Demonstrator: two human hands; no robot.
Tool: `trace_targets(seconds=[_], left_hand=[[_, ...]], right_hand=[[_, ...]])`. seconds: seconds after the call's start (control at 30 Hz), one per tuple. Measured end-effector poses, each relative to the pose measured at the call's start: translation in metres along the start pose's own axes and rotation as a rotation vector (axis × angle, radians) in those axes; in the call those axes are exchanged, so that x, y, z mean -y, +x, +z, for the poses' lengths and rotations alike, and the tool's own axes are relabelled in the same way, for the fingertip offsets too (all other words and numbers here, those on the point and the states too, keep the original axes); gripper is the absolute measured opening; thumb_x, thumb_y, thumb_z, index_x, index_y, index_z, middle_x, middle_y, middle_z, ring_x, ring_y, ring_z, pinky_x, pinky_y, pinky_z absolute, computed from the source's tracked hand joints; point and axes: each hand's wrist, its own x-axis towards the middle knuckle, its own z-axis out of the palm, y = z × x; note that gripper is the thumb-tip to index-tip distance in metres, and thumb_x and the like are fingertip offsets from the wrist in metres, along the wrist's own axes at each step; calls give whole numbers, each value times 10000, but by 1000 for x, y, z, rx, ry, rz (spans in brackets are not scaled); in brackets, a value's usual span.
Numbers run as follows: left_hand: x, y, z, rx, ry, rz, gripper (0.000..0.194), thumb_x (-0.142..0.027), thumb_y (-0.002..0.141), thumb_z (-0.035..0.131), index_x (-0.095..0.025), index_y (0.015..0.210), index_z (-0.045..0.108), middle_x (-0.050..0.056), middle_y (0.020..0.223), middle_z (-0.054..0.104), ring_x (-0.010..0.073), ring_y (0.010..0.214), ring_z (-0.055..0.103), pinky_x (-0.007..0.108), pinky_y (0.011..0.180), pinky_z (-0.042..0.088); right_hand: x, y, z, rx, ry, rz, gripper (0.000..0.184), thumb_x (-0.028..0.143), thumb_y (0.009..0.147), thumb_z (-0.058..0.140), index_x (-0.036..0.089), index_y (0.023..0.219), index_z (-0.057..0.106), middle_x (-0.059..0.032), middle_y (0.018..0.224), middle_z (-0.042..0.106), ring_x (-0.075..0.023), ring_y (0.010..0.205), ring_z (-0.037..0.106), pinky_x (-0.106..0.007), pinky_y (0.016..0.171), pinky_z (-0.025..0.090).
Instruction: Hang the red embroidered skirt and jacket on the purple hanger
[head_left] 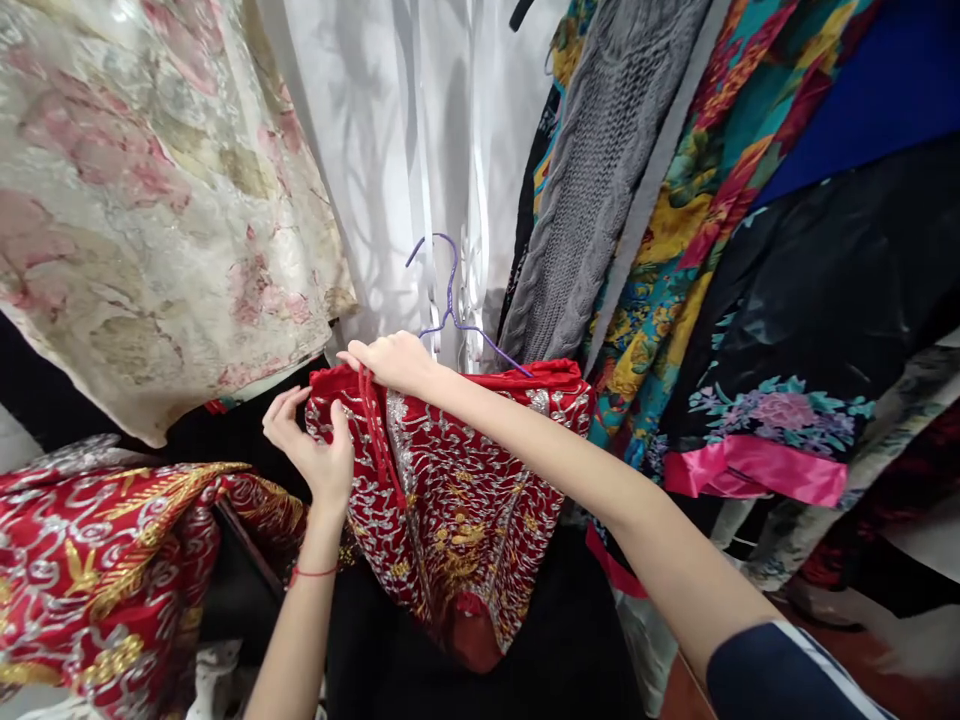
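A red garment [465,500] with silver and gold embroidery hangs by its red top edge from a purple hanger [450,290]. My right arm reaches across its front. My right hand [394,362] is closed on the top edge near the left corner, where a thin red strap [373,425] dangles below the fingers. My left hand [313,445] is at the garment's left corner, thumb apart from the curled fingers and fingertips at the edge. Whether those fingertips touch the cloth is hard to tell. The lower part of the garment narrows to a plain red patch.
Another red embroidered garment [112,580] is at the lower left. Pale floral cloth [165,200] hangs at upper left. On the right hang a grey knit [585,180], patterned cloth [667,250] and a black garment with pink trim [765,470]. White straps [480,150] drop behind the hanger.
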Motion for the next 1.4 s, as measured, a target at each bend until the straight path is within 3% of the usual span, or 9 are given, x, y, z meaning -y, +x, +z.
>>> trace_targets(seconds=[0.07,0.23,0.3,0.43,0.67,0.93,1.07,1.2,1.4], left_hand=[[-5,-32,0,-67,-25,-92,258,-350,875,658,-204,1048,533,78,1062,567,229,1047,570,412,940,476],[5,-98,2,129,-307,-535,241,-436,937,529,-223,1033,473,47,954,579,143,764,619,261,622,498],[13,-110,-1,185,-302,-599,262,-459,916,559,-219,998,492,35,907,583,135,701,606,256,582,485],[30,-122,-5,378,-116,-409,317,-446,803,716,-220,949,547,42,922,606,196,837,633,347,779,545],[56,-133,12,474,199,-173,275,-397,823,688,-210,974,553,129,1078,554,328,1078,576,497,945,489],[46,-152,11,336,291,-132,265,-452,883,634,-200,959,608,160,1127,520,334,1151,500,508,996,431],[39,-171,2,273,316,-188,273,-472,892,628,-209,960,606,131,1021,592,287,1002,573,426,887,473],[36,-179,-3,398,228,-344,210,-432,938,556,-227,911,592,56,818,641,213,743,608,320,697,455],[27,-159,-5,544,205,-595,215,-414,905,549,-214,899,631,38,743,669,193,682,612,287,656,396]], right_hand=[[4,-3,0,-7,17,27,555,461,1078,160,145,1106,616,-123,887,757,-195,793,696,-276,602,304],[4,-9,5,-62,73,21,580,464,1076,153,154,1039,642,-111,892,770,-166,726,673,-274,565,228],[2,-11,8,-96,95,15,576,462,1072,153,170,1008,644,-86,870,765,-154,698,653,-278,565,217],[-7,-15,8,-167,120,-59,532,364,1068,150,177,970,639,-39,722,696,-144,641,597,-293,619,272],[-40,-31,6,-193,97,-206,558,326,1049,203,181,775,666,-74,716,673,-193,744,547,-368,778,359],[-37,-33,1,-156,89,-89,594,377,1074,182,137,879,690,-59,689,639,-166,673,524,-336,757,338],[-35,-33,2,-164,104,-50,593,378,1081,152,115,985,675,-48,698,635,-150,637,502,-324,753,318],[-38,-38,1,-164,121,-132,624,387,1082,121,134,1004,687,-58,772,671,-154,685,490,-336,776,298],[-39,-49,-10,-98,229,-244,561,407,1084,205,164,954,694,-48,888,699,-180,838,475,-360,850,252]])
